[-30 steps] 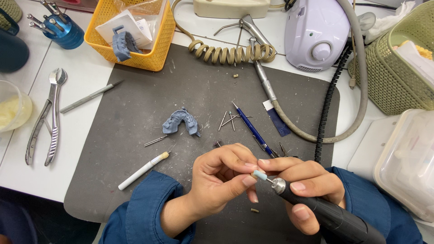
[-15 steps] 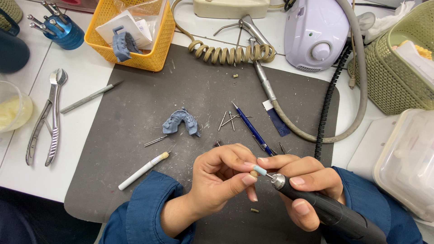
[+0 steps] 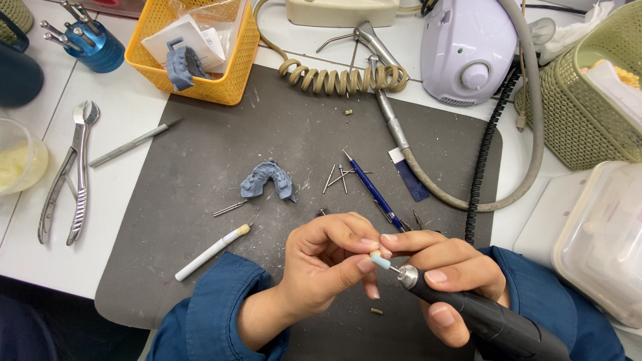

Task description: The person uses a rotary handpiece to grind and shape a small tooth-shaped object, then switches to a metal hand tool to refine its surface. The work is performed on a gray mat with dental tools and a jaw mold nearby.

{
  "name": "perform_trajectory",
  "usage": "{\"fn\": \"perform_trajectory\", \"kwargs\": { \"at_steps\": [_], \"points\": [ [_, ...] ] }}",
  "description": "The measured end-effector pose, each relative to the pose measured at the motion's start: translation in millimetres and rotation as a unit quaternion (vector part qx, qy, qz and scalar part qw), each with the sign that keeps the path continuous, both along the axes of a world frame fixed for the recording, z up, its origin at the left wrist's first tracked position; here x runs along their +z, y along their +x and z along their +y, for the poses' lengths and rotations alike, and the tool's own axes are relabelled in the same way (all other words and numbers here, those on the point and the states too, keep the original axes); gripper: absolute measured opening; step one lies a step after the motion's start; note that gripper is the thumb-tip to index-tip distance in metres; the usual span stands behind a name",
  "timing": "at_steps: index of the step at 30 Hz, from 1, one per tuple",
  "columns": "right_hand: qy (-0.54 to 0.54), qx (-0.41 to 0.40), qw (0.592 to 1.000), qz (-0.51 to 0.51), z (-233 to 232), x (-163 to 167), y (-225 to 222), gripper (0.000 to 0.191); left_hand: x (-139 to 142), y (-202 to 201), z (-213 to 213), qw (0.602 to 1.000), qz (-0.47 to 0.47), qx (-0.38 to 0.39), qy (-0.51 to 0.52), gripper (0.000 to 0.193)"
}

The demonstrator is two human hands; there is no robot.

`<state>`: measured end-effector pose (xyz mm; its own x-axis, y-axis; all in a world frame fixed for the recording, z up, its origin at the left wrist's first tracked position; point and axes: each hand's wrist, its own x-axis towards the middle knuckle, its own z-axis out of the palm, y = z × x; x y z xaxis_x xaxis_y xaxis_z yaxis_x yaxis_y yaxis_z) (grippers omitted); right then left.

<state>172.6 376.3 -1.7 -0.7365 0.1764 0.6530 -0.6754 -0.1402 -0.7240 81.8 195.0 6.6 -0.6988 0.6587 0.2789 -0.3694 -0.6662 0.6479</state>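
Step in hand, as judged: fitting or adjusting the pale blue burr (image 3: 380, 261) at the tip of the black rotary handpiece (image 3: 481, 317); left hand (image 3: 328, 264) fingers (image 3: 364, 262) pressed together, pinching the burr from its 9 o'clock side; right hand (image 3: 445, 271) wrapped round the handpiece, forefinger and thumb closing on the burr at 12 o'clock. The next move probably calls for a steady axial push or pull. Grey dental model (image 3: 269, 180) lies apart on the dark mat (image 3: 200, 220), at 11 o'clock of the hands.
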Motion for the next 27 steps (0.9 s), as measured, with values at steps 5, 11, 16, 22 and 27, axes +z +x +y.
{"fn": "perform_trajectory", "kwargs": {
  "at_steps": [5,11,16,22,27],
  "points": [
    [-0.036,-0.027,0.999,0.016,-3.2,-4.3,-3.8,0.029,0.1,1.0,-0.5,1.000,-0.003,-0.003,-0.001,0.012],
    [-0.035,-0.020,0.999,0.006,-1.3,-8.7,-4.1,0.028,-0.1,0.5,-0.5,1.000,-0.005,-0.004,-0.001,0.012],
    [-0.033,-0.005,0.999,0.006,-0.5,-7.6,-1.6,0.028,-0.1,0.3,0.5,1.000,-0.004,-0.005,0.005,0.012],
    [-0.029,0.003,1.000,0.004,-0.6,-1.0,-2.1,0.028,0.5,0.1,1.4,1.000,-0.002,-0.002,0.004,0.011],
    [0.031,0.013,0.999,-0.011,0.0,15.4,-5.0,0.027,1.6,0.1,0.6,1.000,0.007,0.006,-0.002,0.011]
  ]
}}
